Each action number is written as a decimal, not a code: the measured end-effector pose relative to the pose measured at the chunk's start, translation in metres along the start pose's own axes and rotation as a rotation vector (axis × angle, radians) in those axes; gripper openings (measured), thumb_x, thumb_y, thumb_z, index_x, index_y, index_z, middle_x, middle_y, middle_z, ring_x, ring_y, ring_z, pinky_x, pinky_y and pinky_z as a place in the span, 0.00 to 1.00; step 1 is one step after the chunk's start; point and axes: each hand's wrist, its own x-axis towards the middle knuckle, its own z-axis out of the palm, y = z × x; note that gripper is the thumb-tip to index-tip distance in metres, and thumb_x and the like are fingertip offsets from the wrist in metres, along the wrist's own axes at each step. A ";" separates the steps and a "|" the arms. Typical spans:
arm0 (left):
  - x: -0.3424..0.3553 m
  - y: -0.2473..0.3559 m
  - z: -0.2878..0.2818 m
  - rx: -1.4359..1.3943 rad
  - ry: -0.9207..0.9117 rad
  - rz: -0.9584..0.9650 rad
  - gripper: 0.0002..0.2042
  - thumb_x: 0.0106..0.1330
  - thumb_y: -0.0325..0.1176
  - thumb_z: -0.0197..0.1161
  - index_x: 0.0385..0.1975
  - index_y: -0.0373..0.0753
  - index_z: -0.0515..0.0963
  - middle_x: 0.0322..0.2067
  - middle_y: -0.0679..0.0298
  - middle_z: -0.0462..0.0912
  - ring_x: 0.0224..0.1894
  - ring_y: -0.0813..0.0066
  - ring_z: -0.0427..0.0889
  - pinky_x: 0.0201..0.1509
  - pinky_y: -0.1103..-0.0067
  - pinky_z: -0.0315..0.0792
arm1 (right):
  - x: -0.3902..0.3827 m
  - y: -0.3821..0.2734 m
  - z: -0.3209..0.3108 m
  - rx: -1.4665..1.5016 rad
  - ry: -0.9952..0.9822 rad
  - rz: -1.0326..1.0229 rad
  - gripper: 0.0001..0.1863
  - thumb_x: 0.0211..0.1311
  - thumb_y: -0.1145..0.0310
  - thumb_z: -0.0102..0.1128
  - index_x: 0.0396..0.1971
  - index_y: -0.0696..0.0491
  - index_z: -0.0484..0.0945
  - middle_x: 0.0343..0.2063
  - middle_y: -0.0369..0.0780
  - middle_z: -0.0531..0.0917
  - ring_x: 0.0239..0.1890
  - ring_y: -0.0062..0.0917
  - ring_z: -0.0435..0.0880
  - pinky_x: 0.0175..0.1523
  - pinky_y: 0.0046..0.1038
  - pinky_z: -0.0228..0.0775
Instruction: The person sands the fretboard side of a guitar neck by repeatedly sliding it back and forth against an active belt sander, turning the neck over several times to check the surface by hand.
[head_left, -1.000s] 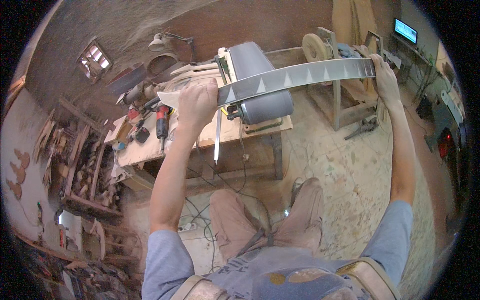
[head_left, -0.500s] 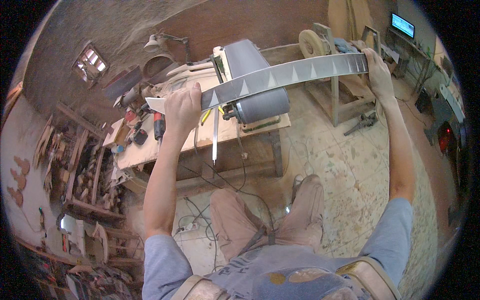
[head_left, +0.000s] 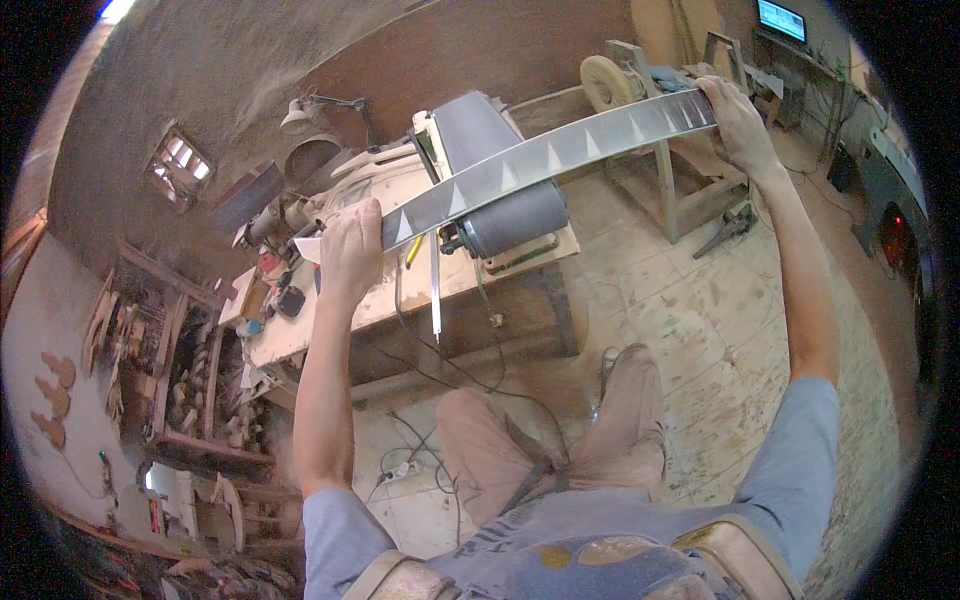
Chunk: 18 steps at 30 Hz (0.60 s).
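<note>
A long, curved grey strip [head_left: 540,165] with a row of pale triangles along its side stretches between my hands. My left hand [head_left: 350,245] is closed round its left end, and a pale tip sticks out beyond my fist. The right end lies in the grip of my right hand [head_left: 738,125], higher and farther away. Below the strip sits a belt sander [head_left: 478,128] with a wide grey belt, on the workbench; its near roller [head_left: 518,218] shows under the strip. I cannot tell whether strip and belt touch.
The pale workbench [head_left: 290,335] bears a cordless drill [head_left: 290,302], a yellow-handled tool [head_left: 414,252] and a desk lamp [head_left: 296,118]. Right of it stands a wooden frame with a round wheel [head_left: 608,82]. Cables and a power strip [head_left: 403,470] lie on the tiled floor.
The strip and both hands have shifted a little left in the picture. Its left end has dropped, so it slopes more. The surroundings have tilted slightly with the head.
</note>
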 end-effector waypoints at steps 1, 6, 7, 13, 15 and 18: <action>-0.001 -0.001 0.000 -0.021 -0.002 0.015 0.22 0.79 0.39 0.39 0.29 0.30 0.75 0.32 0.43 0.81 0.38 0.38 0.78 0.48 0.56 0.68 | 0.000 -0.001 -0.001 0.021 -0.048 0.003 0.37 0.44 0.81 0.69 0.59 0.51 0.66 0.54 0.44 0.78 0.59 0.44 0.78 0.62 0.42 0.72; 0.004 0.003 -0.011 -0.039 -0.182 0.088 0.15 0.80 0.34 0.41 0.41 0.30 0.74 0.33 0.42 0.82 0.39 0.40 0.80 0.43 0.56 0.70 | 0.002 -0.009 -0.010 0.103 -0.182 0.103 0.35 0.44 0.84 0.66 0.57 0.53 0.67 0.54 0.45 0.78 0.58 0.47 0.77 0.61 0.43 0.73; 0.003 0.001 -0.011 -0.024 -0.168 0.110 0.14 0.80 0.34 0.41 0.42 0.31 0.74 0.33 0.43 0.82 0.39 0.41 0.81 0.43 0.57 0.70 | 0.003 -0.011 -0.013 0.120 -0.213 0.124 0.33 0.46 0.85 0.63 0.56 0.55 0.67 0.54 0.46 0.78 0.58 0.47 0.77 0.61 0.43 0.72; -0.003 -0.004 0.002 0.164 0.008 0.077 0.17 0.79 0.35 0.42 0.33 0.35 0.77 0.30 0.46 0.82 0.38 0.44 0.81 0.42 0.56 0.70 | -0.001 -0.004 0.013 0.021 -0.002 0.106 0.27 0.58 0.78 0.60 0.58 0.48 0.66 0.56 0.42 0.78 0.59 0.43 0.79 0.59 0.42 0.76; 0.000 0.005 -0.002 0.150 0.061 0.021 0.20 0.79 0.37 0.41 0.29 0.36 0.78 0.29 0.49 0.83 0.37 0.46 0.81 0.44 0.58 0.69 | -0.003 -0.001 0.020 -0.104 0.082 0.085 0.23 0.63 0.76 0.53 0.58 0.47 0.65 0.56 0.41 0.77 0.59 0.41 0.79 0.58 0.42 0.76; 0.002 0.018 -0.011 0.165 0.210 0.024 0.21 0.78 0.37 0.41 0.25 0.36 0.77 0.28 0.52 0.82 0.35 0.49 0.80 0.45 0.61 0.68 | -0.003 -0.005 0.029 -0.206 0.175 0.091 0.20 0.66 0.74 0.50 0.57 0.46 0.65 0.56 0.40 0.76 0.57 0.40 0.80 0.57 0.42 0.76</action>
